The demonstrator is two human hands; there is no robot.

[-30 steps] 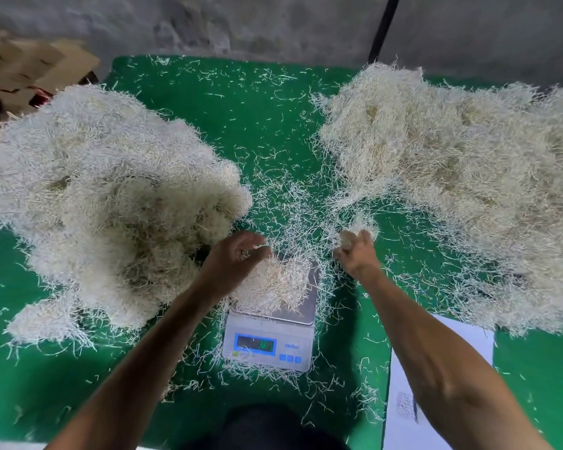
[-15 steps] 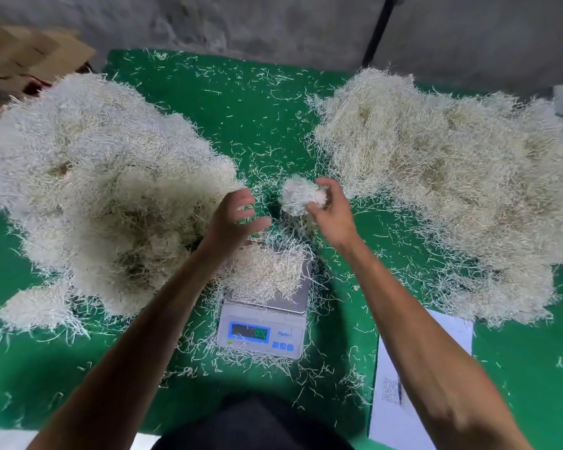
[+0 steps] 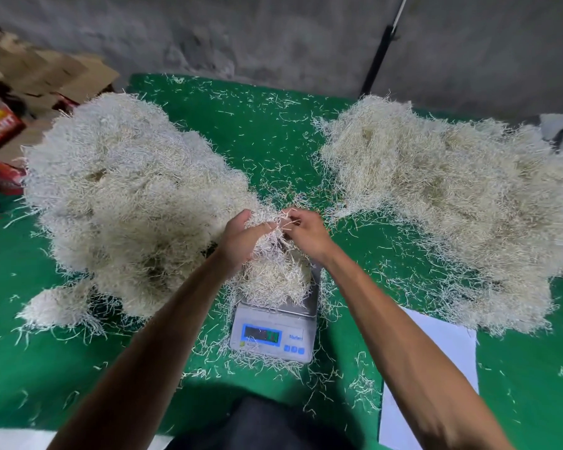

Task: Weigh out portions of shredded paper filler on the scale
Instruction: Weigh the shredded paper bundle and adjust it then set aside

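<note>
A small white digital scale (image 3: pixel 275 337) stands on the green table near me, its lit display blurred. A mound of shredded paper (image 3: pixel 275 279) covers its pan. Above that mound my left hand (image 3: pixel 241 237) and my right hand (image 3: pixel 306 233) meet around a small clump of shredded paper (image 3: pixel 268 222). My left hand cups the clump from the left. My right hand pinches strands of it from the right. A few strands hang down toward the pan.
A big pile of shredded paper (image 3: pixel 130 196) fills the table's left side, another pile (image 3: pixel 446 203) the right. Loose strands litter the green cloth (image 3: pixel 257 131). A white sheet (image 3: pixel 436 368) lies right of the scale. Cardboard boxes (image 3: pixel 30 79) stand at the far left.
My right hand lifted a clump from beside the right pile and carried it left. My left hand rose off the scale's mound to meet it. Both hands now hold the clump together.
</note>
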